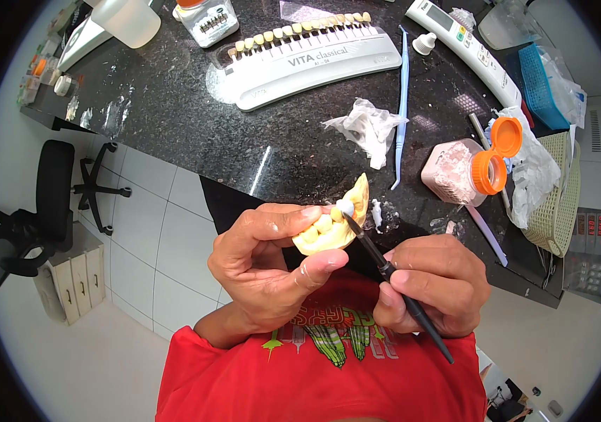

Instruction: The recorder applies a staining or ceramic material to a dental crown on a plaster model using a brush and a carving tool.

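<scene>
Work in the head view looks partway along to me. Left hand [262,260] has a yellow dental model [325,243] pinched between thumb and fingers, teeth facing up. Right hand [444,278] has a slim black tool [423,323] closed in a pen-style grip, its tip right at the one white tooth [345,207], near the model's far end from the left palm. Can't tell if it's actually touching.

As for progress, that tooth has white on it and the ones next to it are plain yellow, so I'd call it started; can't tell whether the white part is finished. Just beyond the model there's a white smear [377,214] on the dark counter [174,105]. Farther past the grips: crumpled tissue [367,133], shade guide [314,77], and off beyond the right hand an open jar of pinkish powder [450,174].
</scene>
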The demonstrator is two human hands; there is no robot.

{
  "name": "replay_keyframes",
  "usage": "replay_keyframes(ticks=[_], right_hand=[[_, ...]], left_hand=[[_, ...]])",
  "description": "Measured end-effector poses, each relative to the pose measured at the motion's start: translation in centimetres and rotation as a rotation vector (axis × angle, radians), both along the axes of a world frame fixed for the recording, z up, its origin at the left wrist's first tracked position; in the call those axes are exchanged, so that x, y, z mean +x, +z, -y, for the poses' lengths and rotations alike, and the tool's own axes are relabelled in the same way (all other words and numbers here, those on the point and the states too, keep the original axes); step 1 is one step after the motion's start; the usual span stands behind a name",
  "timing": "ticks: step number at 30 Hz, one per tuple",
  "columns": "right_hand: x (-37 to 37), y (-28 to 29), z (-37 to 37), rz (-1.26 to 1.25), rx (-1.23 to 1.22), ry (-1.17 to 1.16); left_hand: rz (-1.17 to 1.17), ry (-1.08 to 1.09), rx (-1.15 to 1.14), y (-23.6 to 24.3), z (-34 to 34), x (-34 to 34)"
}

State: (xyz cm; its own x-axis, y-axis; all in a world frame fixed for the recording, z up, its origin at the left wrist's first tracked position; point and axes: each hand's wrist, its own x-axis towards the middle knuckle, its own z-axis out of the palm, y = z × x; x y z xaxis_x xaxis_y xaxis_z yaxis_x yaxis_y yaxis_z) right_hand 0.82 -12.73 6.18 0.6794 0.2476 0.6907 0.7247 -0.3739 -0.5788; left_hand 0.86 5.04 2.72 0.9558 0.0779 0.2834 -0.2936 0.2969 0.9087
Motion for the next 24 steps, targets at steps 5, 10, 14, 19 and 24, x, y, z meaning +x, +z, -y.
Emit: replay_keyframes(ticks=[5,10,14,19,24], right_hand=[[-0.01,-0.05,0.04,0.015,0.016,-0.008],[0.14,-0.12,-0.05,0.021,0.008,-0.007],[0.09,-0.06,0.04,0.026,0.017,-0.018],[0.05,-0.19,-0.04,0.027,0.025,-0.018],[-0.03,-0.17,0.02,0.012,0.017,-0.047]], left_hand=[[-0.015,0.018,0.017,-0.07,-0.03,-0.11],[-0.025,0.036,0.028,-0.11,-0.08,-0.20],[-0.022,0.027,0.027,-0.05,-0.06,-0.18],[-0.020,0.015,0.029,-0.07,-0.16,-0.20],[-0.036,0.021,0.008,-0.05,-0.02,-0.16]])
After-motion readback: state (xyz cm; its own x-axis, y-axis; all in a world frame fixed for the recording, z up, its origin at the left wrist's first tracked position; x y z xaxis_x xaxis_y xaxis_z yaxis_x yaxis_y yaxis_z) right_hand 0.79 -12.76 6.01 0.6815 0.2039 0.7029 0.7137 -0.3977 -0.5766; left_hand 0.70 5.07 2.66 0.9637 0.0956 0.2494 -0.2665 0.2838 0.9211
